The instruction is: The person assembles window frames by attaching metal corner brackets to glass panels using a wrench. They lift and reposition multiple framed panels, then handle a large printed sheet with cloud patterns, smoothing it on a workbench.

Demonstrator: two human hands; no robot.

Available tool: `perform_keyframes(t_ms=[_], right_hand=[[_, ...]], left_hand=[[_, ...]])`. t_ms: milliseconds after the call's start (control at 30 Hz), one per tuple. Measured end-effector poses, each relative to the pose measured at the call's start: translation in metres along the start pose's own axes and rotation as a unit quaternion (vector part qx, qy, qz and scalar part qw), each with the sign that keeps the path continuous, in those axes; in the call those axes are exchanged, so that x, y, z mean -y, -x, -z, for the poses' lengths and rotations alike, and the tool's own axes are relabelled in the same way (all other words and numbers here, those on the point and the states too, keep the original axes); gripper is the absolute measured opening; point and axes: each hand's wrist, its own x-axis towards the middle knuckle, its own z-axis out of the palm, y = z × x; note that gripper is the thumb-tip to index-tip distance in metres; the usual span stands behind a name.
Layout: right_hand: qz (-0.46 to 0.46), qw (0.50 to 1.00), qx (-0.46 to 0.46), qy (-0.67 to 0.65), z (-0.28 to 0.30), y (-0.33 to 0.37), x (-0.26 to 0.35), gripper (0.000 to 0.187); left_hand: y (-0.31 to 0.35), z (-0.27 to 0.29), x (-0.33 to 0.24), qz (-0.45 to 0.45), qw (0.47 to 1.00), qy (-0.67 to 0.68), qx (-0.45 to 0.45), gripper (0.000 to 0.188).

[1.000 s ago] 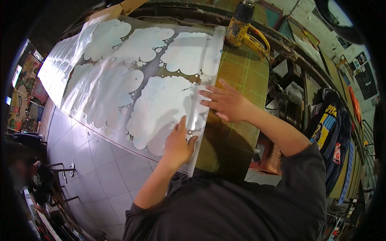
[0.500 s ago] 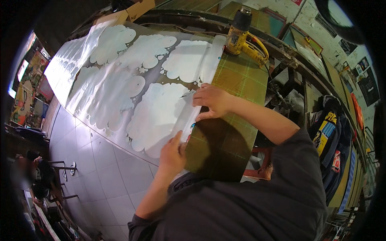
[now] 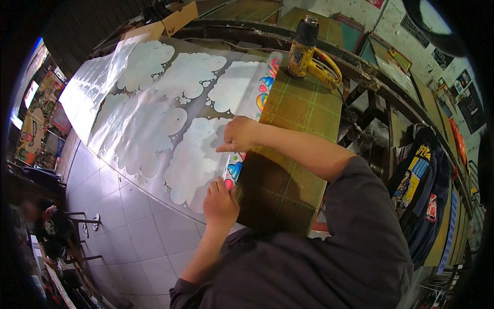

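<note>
A large clear film sheet with white cloud-shaped backing lies over the table. Its right edge is curled into a roll whose outside shows bright cartoon-like colours. My left hand is closed round the near end of this roll, fingers over the top. Farther along, my right hand bends its fingers over the roll, with the thumb pointing left across the sheet. The undersides of both hands are hidden.
Right of the roll, a green cutting mat with grid lines covers the table. A yellow and black heat gun stands upright at its far end. A cardboard box is at the back. Someone sits at far left.
The film's edge has rolled leftward, and much more coloured print shows along it. My right hand has shifted left with the roll; my left hand has moved slightly nearer me.
</note>
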Motion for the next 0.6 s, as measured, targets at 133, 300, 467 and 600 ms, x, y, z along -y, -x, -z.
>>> perform_keyframes(t_ms=[133, 300, 467, 600], right_hand=[[0.096, 0.972, -0.21, -0.044, -0.017, 0.01, -0.012, 0.042], [0.12, 0.968, -0.22, 0.004, -0.021, 0.013, -0.01, 0.035], [0.07, 0.985, -0.153, -0.021, -0.03, 0.0, -0.013, 0.028], [0.118, 0.957, -0.267, 0.009, -0.026, 0.004, -0.002, 0.034]], left_hand=[[-0.018, 0.003, 0.024, -0.083, 0.996, 0.011, 0.014, 0.031], [-0.027, 0.014, 0.039, -0.059, 0.997, -0.039, -0.025, 0.033], [-0.006, 0.001, 0.008, -0.104, 0.988, -0.064, -0.09, 0.043], [-0.007, -0.009, 0.022, -0.049, 0.994, -0.058, -0.073, 0.044]])
